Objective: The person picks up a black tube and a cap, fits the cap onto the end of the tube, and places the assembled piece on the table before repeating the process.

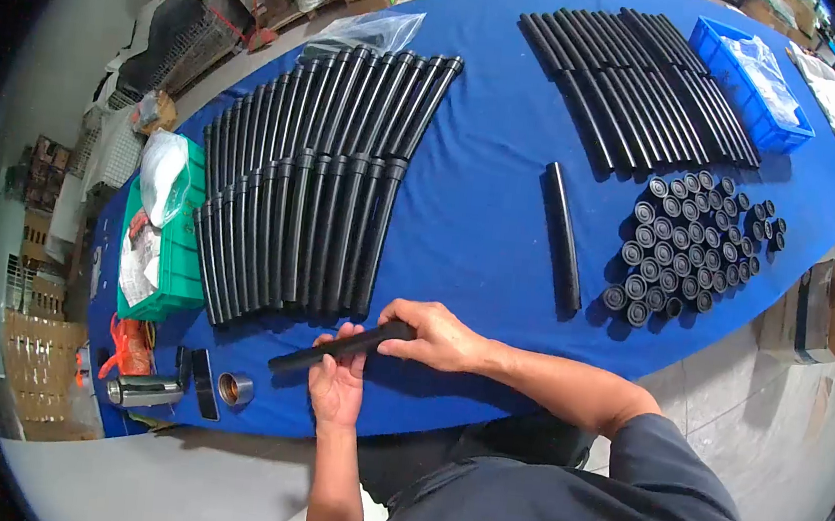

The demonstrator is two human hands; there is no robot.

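Observation:
A black tube (302, 359) slants above the near edge of the blue table, held in both hands. My left hand (337, 385) is palm up under its middle, with the thumb and fingers around it. My right hand (438, 336) is closed around the tube's right end, which looks thicker, like a fitted cap; the fingers partly hide it. Beyond my hands, two rows of black tubes with wider collared ends (294, 188) lie side by side. A single plain tube (565, 237) lies apart, to the right of them.
Round black caps (675, 250) are grouped at the right, below rows of plain tubes (634, 96). A blue bin (767, 128) sits at the far right, a green crate (180, 273) at the left. A thermos (145, 392), phone (204, 386) and metal cup (235, 390) are near the left edge.

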